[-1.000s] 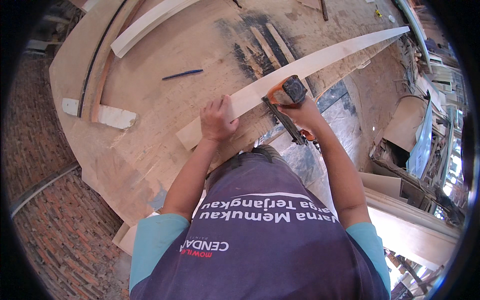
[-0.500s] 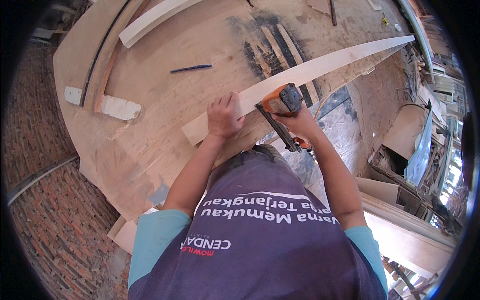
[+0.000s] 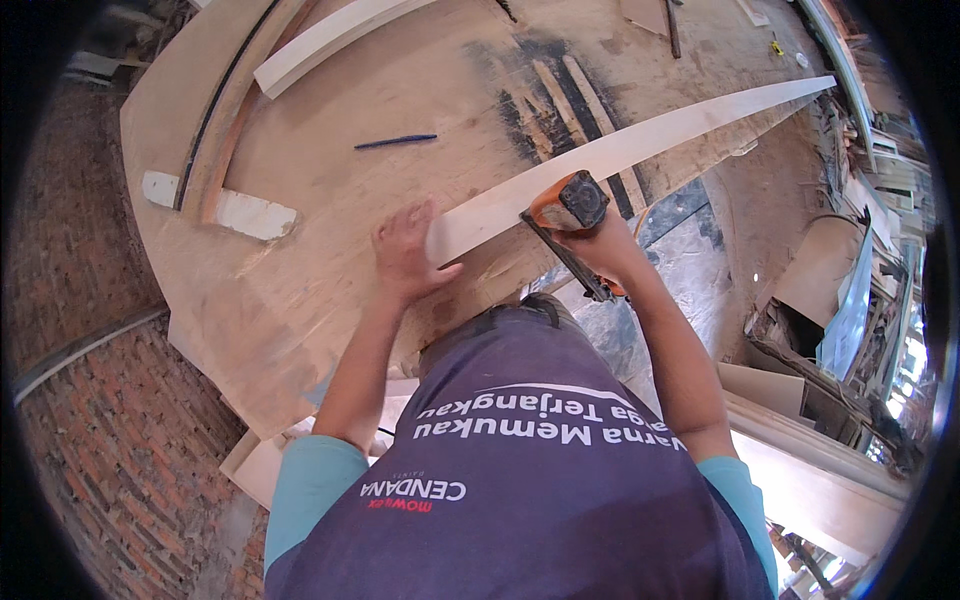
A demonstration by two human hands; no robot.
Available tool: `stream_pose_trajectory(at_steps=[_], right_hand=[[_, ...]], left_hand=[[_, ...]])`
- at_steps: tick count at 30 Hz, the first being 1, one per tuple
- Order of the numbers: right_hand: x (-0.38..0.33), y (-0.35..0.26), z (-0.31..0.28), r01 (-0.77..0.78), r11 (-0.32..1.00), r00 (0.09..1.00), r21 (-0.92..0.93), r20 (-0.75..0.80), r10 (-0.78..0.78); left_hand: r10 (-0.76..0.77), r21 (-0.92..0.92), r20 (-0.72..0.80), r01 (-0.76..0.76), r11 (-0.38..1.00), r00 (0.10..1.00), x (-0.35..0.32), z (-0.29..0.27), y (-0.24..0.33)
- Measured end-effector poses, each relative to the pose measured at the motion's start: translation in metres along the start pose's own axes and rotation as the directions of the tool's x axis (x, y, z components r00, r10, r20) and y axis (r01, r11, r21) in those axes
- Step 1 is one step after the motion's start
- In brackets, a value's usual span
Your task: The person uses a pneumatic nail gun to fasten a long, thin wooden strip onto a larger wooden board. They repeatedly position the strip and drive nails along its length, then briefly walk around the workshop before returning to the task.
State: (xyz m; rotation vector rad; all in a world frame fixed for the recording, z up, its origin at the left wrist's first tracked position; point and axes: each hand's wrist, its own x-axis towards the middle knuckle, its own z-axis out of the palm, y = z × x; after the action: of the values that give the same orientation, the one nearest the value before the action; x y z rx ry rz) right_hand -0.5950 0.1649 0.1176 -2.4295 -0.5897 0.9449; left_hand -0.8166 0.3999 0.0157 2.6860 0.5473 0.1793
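A long pale wooden strip [image 3: 640, 143], slightly curved and tapering at the far right, lies slantwise across the worktable. Over its near-left end rests my left hand [image 3: 405, 250], fingers stretched out and thumb spread apart, hiding that end. My right hand [image 3: 600, 245] is closed around the handle of an orange and black nail gun [image 3: 567, 203]. The gun's dark magazine slants down toward my waist, and its nose is hidden under the body. It sits at the strip's near edge; whether it touches the wood I cannot tell.
A blue pen [image 3: 396, 141] lies on the large wooden tabletop [image 3: 320, 190]. Beyond are a curved pale wood piece [image 3: 325, 45] and, at left, a curved frame with a white block [image 3: 256, 215]. Dark-stained slats [image 3: 560, 95] lie behind the strip. Boards and scrap [image 3: 820, 270] crowd the right side.
My left hand has slid left along the strip to its near-left end, with the thumb spreading. The nail gun and right hand stay in about the same place, and the view has shifted slightly.
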Motion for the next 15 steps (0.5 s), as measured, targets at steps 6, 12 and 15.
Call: stream_pose_trajectory(at_steps=[6, 12, 15], right_hand=[[0.004, 0.007, 0.007, 0.025, 1.000, 1.000, 0.005, -0.002, -0.025], [0.007, 0.019, 0.011, 0.065, 0.991, 0.997, 0.119, -0.059, -0.058], [0.006, 0.022, 0.013, 0.098, 0.989, 0.993, 0.108, -0.082, -0.089]], left_hand=[[-0.035, -0.112, 0.133, 0.050, 0.992, 0.990, -0.034, -0.003, -0.046], [-0.049, -0.197, 0.185, 0.086, 0.977, 0.981, -0.029, -0.006, -0.049], [-0.054, -0.194, 0.194, 0.092, 0.977, 0.979, -0.029, -0.009, -0.046]])
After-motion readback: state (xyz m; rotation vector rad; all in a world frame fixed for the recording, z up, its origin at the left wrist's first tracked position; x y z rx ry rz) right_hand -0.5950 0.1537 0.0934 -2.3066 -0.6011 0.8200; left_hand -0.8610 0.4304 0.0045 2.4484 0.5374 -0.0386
